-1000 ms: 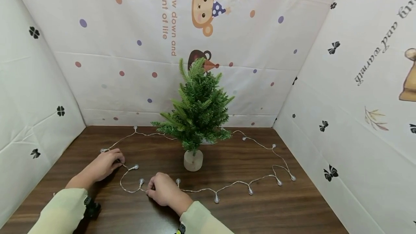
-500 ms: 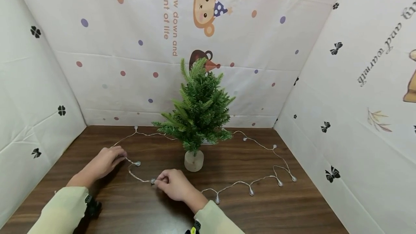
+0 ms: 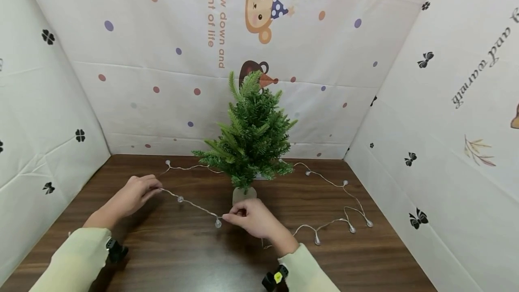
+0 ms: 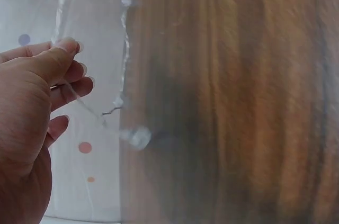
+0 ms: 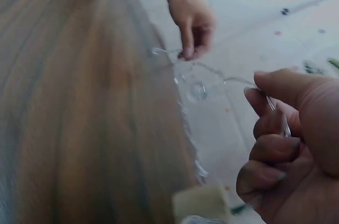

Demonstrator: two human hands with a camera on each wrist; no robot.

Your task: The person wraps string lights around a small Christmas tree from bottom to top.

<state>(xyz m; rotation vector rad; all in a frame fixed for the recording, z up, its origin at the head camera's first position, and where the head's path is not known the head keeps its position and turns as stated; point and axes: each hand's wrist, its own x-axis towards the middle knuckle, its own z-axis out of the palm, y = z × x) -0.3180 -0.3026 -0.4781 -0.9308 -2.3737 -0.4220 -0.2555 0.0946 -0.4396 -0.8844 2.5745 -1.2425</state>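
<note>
A string of lights [image 3: 198, 207] with clear bulbs is stretched between both hands in front of a small artificial Christmas tree [image 3: 253, 134]. My left hand [image 3: 139, 193] pinches the wire between thumb and fingertips at the left; in the left wrist view a bulb [image 4: 139, 137] hangs below that hand. My right hand [image 3: 257, 220] pinches the wire between thumb and forefinger, its other fingers curled, just in front of the tree's pale round base [image 3: 243, 194], which it partly covers. One bulb [image 3: 218, 223] dangles beside the right fingertips. More of the string passes behind the tree.
The rest of the string [image 3: 330, 223] lies in a loose loop on the wooden table [image 3: 194, 260] right of the tree. A printed cloth wall [image 3: 162, 80] stands behind the table, with white cloth walls at left and right.
My right hand has moved right and slightly away from me along the table, its grip now on the wire before the tree base. The left hand rose slightly; the slack between them straightened.
</note>
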